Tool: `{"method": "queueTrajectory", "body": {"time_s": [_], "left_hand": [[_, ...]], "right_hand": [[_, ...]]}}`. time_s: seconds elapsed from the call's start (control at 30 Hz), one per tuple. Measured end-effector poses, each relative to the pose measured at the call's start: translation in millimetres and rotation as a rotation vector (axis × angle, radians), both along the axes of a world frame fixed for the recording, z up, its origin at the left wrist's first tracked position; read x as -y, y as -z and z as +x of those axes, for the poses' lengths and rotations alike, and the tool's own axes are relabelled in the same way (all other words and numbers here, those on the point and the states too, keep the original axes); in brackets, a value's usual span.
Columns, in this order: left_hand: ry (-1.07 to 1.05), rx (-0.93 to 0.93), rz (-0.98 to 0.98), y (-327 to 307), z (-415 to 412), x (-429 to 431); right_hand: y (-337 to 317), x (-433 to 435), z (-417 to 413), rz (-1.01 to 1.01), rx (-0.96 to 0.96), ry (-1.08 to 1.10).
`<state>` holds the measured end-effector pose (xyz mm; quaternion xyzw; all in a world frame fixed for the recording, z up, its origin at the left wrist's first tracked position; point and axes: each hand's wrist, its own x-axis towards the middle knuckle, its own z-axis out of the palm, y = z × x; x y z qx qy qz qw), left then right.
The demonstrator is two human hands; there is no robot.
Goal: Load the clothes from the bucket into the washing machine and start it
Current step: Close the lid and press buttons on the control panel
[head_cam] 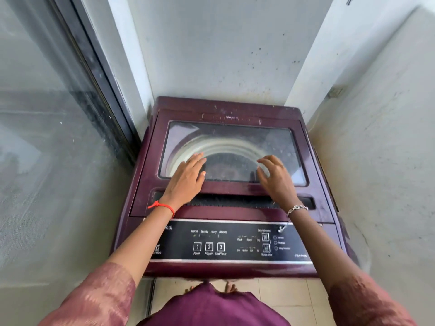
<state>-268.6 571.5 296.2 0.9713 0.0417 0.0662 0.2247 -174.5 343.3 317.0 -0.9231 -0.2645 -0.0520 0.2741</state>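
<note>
A maroon top-loading washing machine stands in a narrow alcove, its glass lid down. Through the glass I see the pale drum rim and a dark inside; whether clothes lie in it I cannot tell. My left hand lies flat on the lid's front edge, fingers spread over the glass. My right hand hovers at the lid's front right with fingers curled and apart, holding nothing. The black control panel with buttons marked Power, Program and Start/Pause sits nearest me. No bucket is in view.
A glass sliding door with a dark frame runs along the left. White walls close in behind and on the right. Tiled floor and my feet show below the machine's front.
</note>
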Motion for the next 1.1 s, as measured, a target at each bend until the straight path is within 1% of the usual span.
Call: {"method": "queueTrajectory", "body": {"time_s": [0.07, 0.17, 0.33, 0.5, 0.7, 0.93, 1.1], "left_hand": [[0.001, -0.017, 0.050, 7.6, 0.2, -0.9], [-0.004, -0.004, 0.074, 13.6, 1.9, -4.1], [-0.023, -0.019, 0.160, 18.1, 7.3, -7.4], [-0.030, -0.051, 0.206, 21.2, 7.5, -4.7], [-0.046, -0.044, 0.202, 20.8, 6.8, -4.5], [-0.047, -0.080, 0.191, 21.5, 4.6, -1.2], [-0.059, -0.088, 0.180, 22.0, 5.0, -2.3]], "right_hand": [[6.0, 5.4, 6.6, -0.045, 0.005, -0.032], [17.6, 13.4, 11.1, -0.103, 0.016, -0.101], [22.4, 14.3, 16.8, -0.095, 0.034, -0.099], [24.4, 16.9, 18.8, -0.108, 0.038, -0.112], [24.7, 16.1, 18.2, -0.115, 0.033, -0.107], [29.6, 16.5, 20.2, -0.264, -0.009, -0.094], [32.7, 16.3, 20.9, -0.316, -0.047, -0.086]]}}
